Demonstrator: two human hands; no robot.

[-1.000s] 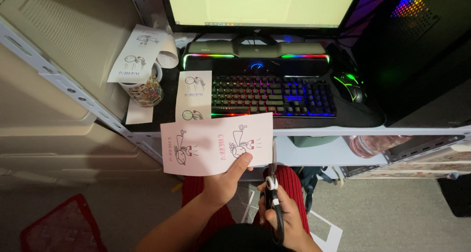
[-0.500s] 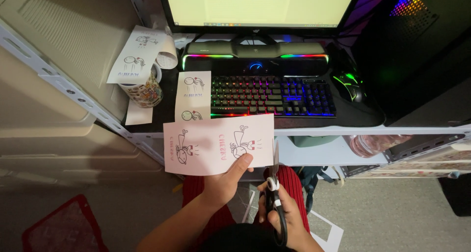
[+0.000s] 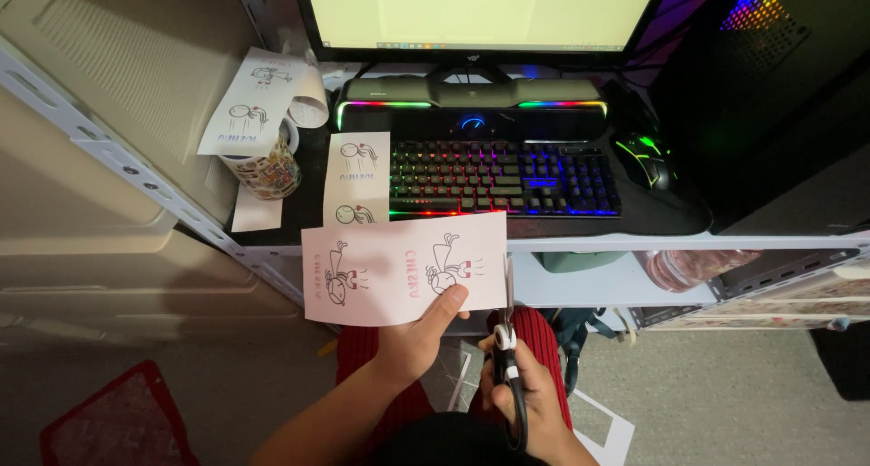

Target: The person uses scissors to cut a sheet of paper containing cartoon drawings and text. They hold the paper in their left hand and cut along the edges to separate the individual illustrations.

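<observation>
Left hand [image 3: 412, 344] grip clamped on lower edge of pink paper sheet [image 3: 403, 266], thumb on top. Right hand [image 3: 530, 398] grip closed around scissors [image 3: 506, 339], blades upright, touching sheet's right edge. Keyboard [image 3: 503, 178] on bench beyond sheet.

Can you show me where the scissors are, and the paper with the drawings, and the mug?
scissors [image 3: 506, 339], head view, on the pivot where blades meet handles.
paper with the drawings [image 3: 390, 266], head view, on the blank middle of the sheet.
mug [image 3: 267, 171], head view, on its patterned side.
</observation>
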